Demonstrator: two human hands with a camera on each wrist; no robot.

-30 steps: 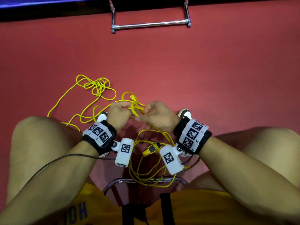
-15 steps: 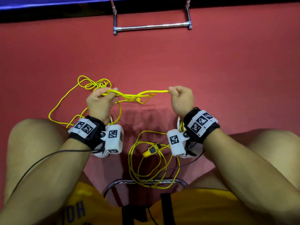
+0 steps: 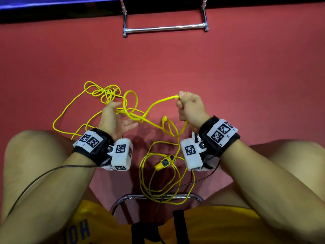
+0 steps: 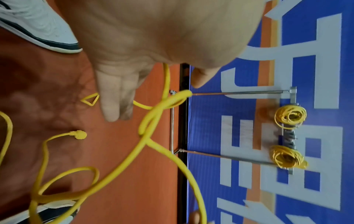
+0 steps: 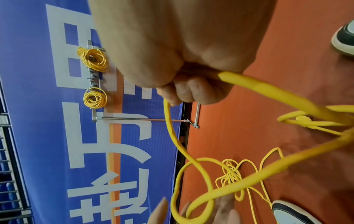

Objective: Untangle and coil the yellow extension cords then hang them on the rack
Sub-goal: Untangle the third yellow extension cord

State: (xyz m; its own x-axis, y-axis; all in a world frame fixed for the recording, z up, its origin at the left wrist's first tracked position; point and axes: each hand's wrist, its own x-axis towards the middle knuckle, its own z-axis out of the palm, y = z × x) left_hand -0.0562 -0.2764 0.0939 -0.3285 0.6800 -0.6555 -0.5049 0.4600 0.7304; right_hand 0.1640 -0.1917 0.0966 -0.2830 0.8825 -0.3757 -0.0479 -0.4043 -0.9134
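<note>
A yellow extension cord sags between my hands over the red floor. My right hand grips it in a fist, the cord leaving both sides. My left hand is open with straight fingers, and a loose loop crosses just beyond them. A tangle lies ahead of the left hand. The plug hangs between my hands. A yellow socket end and slack loops lie near my knees. The rack holds two coiled cords.
The rack's chrome foot bar rests on the floor ahead, against a blue banner wall. A chrome chair frame sits between my legs under the slack loops. My white shoes flank the cord. Black wrist cables trail back.
The cord was taut between both gripping hands. Now my left hand has opened and let go, the cord has slackened into a loop, and my right hand still grips it.
</note>
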